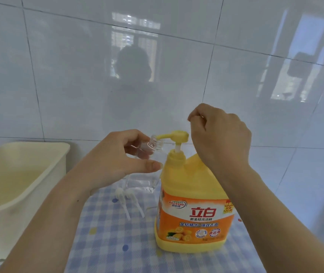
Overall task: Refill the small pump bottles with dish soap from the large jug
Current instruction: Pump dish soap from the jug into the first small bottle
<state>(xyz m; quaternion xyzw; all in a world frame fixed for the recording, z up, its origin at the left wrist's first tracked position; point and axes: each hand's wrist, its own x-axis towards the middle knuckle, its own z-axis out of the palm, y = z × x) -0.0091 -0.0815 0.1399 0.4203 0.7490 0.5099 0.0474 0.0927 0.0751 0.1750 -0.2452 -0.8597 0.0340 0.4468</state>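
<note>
Jug (192, 213) of dish soap, yellow with an orange label, stands upright on the table (108, 243), which is covered by a blue-and-white checked cloth. Its yellow pump head (180, 135) is raised on a white stem, and the spout (163, 136) points toward 9 o'clock.

At about 10 o'clock from the jug's cap, the left hand (118, 160) grips a small pump bottle (147, 148) of clear plastic. The thumb lies straight across the front and the fingers curl behind. The bottle has no pump on it and is tilted, with its threaded neck up against the tip of the spout.

The right hand (220, 138) is at 1 o'clock from the cap, just beside the pump head and slightly above it. Its fingers are curled in with the thumb against the forefinger, and nothing shows in its grasp. Whether it touches the pump head I cannot tell.

More clear plastic (139, 183) shows at 6 o'clock from the left hand, down by the table. I cannot tell whether it is a second bottle.

Two white loose pumps (122, 198) lie side by side on the cloth at 9 o'clock from the jug's label, tubes pointing toward 5 o'clock. A cream basin (39, 174) sits farther out at 9 o'clock. A glossy white tiled wall (58, 75) rises behind.
</note>
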